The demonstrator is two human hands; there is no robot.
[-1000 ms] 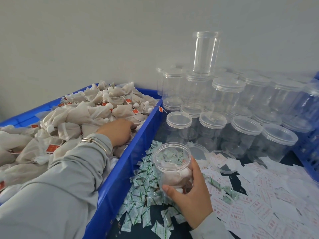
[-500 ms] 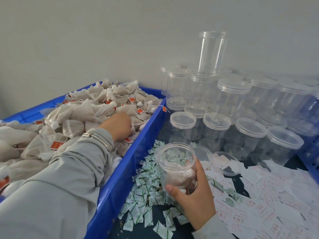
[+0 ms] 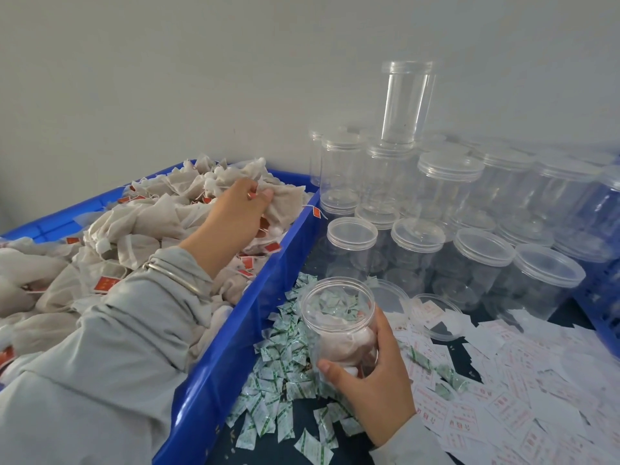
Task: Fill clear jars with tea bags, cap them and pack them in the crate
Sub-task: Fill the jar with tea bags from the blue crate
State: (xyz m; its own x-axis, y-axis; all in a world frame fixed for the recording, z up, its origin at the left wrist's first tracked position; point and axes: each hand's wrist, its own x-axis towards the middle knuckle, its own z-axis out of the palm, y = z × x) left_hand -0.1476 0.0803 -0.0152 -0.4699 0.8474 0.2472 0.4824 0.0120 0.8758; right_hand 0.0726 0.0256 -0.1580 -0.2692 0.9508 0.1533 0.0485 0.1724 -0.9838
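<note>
My right hand [image 3: 375, 387] grips an uncapped clear jar [image 3: 337, 317] standing on the dark table, with a few tea bags inside. My left hand [image 3: 231, 216] reaches into the blue crate [image 3: 235, 344] heaped with beige mesh tea bags [image 3: 144, 226] and pinches one tea bag [image 3: 285, 199] near the crate's far right corner. Two loose clear lids [image 3: 439, 317] lie just behind the held jar.
Several capped empty clear jars [image 3: 469, 250] stand stacked at the back right against the wall, one tall jar [image 3: 407, 99] on top. Green-white sachets [image 3: 278, 374] and white-red paper labels [image 3: 503, 397] litter the table. Another blue crate's edge [image 3: 600, 297] shows at far right.
My left hand has moved farther back and right across the tea bag pile and now pinches a bag. My right hand keeps holding the jar in place.
</note>
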